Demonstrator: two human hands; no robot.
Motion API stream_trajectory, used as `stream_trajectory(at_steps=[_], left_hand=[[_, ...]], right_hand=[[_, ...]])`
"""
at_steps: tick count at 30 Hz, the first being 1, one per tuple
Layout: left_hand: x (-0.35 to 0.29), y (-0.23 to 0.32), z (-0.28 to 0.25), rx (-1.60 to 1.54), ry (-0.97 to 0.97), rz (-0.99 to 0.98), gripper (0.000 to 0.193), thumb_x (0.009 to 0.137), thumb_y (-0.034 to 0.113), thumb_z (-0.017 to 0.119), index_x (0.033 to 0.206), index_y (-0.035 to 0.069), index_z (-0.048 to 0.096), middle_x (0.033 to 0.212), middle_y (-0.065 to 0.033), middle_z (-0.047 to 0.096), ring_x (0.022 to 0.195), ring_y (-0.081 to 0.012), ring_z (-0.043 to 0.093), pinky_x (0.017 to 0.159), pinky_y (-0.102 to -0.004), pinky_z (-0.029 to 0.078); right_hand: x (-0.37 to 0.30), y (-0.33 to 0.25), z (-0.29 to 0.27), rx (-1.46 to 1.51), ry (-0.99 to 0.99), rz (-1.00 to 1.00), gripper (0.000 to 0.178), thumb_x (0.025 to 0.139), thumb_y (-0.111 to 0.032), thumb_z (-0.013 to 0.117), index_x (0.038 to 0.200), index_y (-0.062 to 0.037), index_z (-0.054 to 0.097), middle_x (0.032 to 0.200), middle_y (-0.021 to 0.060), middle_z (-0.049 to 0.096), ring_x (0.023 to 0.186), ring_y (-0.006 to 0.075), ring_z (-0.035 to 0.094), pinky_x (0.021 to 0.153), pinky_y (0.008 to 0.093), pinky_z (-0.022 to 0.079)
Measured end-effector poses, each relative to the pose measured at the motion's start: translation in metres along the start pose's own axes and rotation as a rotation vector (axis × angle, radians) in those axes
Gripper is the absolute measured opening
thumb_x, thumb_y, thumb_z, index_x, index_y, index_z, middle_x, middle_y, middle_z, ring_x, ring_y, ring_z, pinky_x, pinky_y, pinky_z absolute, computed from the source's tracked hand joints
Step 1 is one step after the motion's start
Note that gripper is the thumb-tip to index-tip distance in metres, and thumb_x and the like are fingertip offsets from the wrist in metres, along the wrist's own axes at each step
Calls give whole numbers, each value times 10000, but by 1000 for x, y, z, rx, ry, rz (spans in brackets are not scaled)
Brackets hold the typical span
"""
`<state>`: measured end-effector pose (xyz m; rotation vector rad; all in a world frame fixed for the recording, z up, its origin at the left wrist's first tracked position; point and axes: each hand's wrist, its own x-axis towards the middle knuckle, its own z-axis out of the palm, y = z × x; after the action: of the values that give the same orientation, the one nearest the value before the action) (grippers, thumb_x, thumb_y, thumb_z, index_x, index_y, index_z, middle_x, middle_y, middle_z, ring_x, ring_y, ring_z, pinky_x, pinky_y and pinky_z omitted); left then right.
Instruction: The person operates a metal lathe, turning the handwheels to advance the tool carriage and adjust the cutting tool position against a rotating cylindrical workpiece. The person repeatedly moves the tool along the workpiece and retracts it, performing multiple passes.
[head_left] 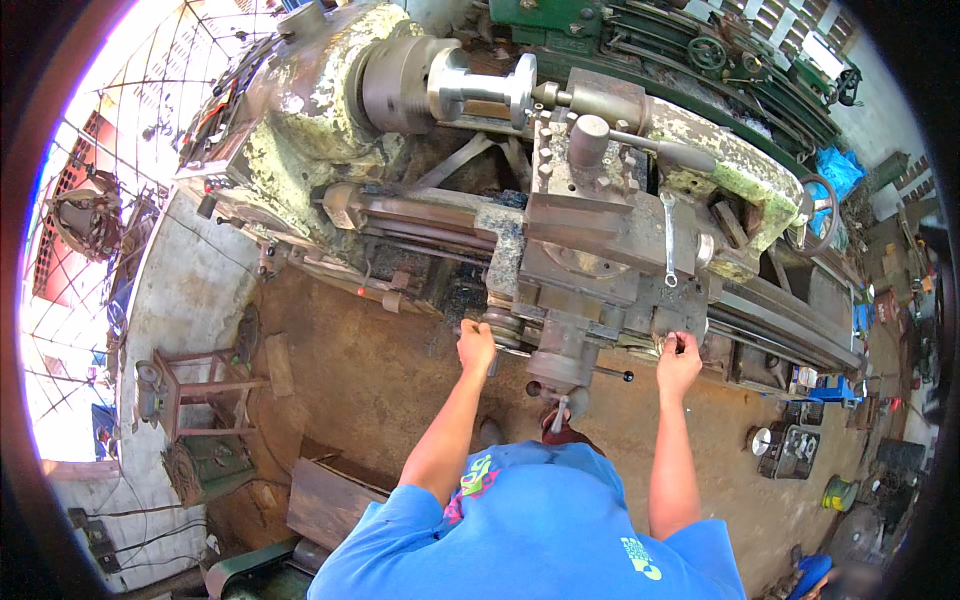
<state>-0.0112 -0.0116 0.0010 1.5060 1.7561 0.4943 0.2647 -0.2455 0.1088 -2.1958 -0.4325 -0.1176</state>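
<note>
A large metal lathe [570,265] with peeling pale green paint stands across the view. Its chuck [398,85] grips a shiny spool-shaped metal workpiece [485,86], and the tailstock centre [555,96] sits at the workpiece's right end. My left hand [476,346] is closed at the left side of the carriage, by a handwheel [506,325]; what its fingers hold is hidden. At the carriage's right front edge, my right hand [680,360] has its fingers bent together around something too small to make out. The tool post [587,150] stands just in front of the workpiece.
A combination wrench [669,240] lies on the carriage. The tailstock handwheel [818,210] is at the right, and a green machine [680,50] stands behind. A wooden stool frame [210,390] is at the left. Part of another person [815,575] shows at the lower right.
</note>
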Motion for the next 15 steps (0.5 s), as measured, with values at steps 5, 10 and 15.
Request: stream_trajectory(at_steps=[5, 10, 15], left_hand=[[16, 0, -23, -349, -301, -213, 247, 947, 243, 553, 1077, 33, 542, 765, -79, 620, 539, -141, 580, 444, -292, 458], [26, -9, -23, -483, -318, -304, 246, 938, 256, 544, 1076, 53, 529, 730, -60, 592, 523, -124, 541, 435, -291, 445], [39, -16, -16, -526, -299, -377, 176, 910, 232, 546, 1001, 83, 530, 688, -64, 524, 478, -168, 470, 423, -347, 438]], right_hand=[[-21, -28, -7, -286, 46, -349, 159, 843, -103, 670, 975, -15, 664, 822, 120, 658, 775, 273, 621, 757, 389, 480], [-84, -56, 17, 229, -453, 17, 408, 828, -217, 746, 1128, 27, 613, 977, 133, 686, 856, 227, 654, 794, 368, 522], [-122, -74, 40, 189, -791, 255, 1017, 746, -497, 803, 1436, 73, 320, 1266, 296, 587, 1140, 395, 611, 980, 433, 470]])
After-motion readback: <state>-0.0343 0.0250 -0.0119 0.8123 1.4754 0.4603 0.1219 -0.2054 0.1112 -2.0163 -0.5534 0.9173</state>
